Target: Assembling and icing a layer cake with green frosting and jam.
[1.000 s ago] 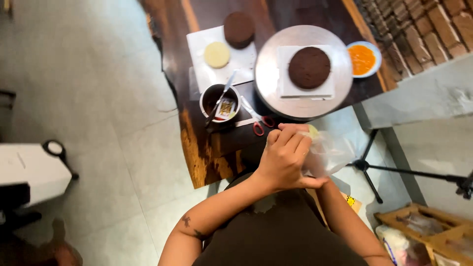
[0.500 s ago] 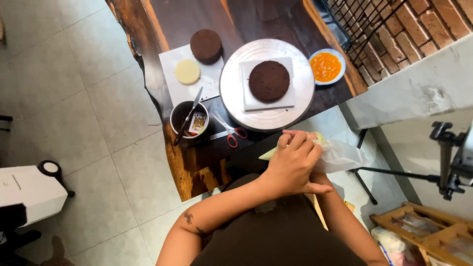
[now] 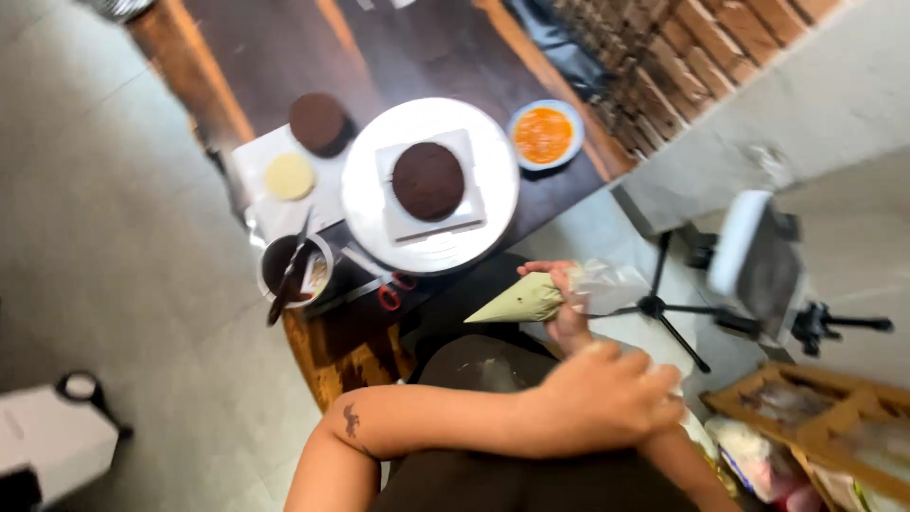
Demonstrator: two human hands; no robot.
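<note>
My right hand [image 3: 569, 308] grips a filled piping bag [image 3: 519, 300] at its twisted neck; the pale cone points left, just off the near edge of the table. My left hand [image 3: 607, 398], on a tattooed forearm, lies curled across my right wrist, close to my body; whether it holds anything is hidden. On the dark wooden table [image 3: 284, 47] a white turntable [image 3: 365, 223] carries a square white board with a dark chocolate cake layer [image 3: 427, 180].
A second dark cake layer [image 3: 318, 123] and a pale round disc [image 3: 289, 176] lie on white paper. Nearby are a bowl of orange filling [image 3: 543, 135], a dark cup with a spatula [image 3: 289, 270] and red-handled scissors [image 3: 389, 294]. A tripod light [image 3: 754, 256] and a wooden crate [image 3: 815, 417] stand to the right.
My left hand has come off the piping bag and dropped back over my right wrist. The bag now sticks out to the left from my right hand alone. The view has tilted.
</note>
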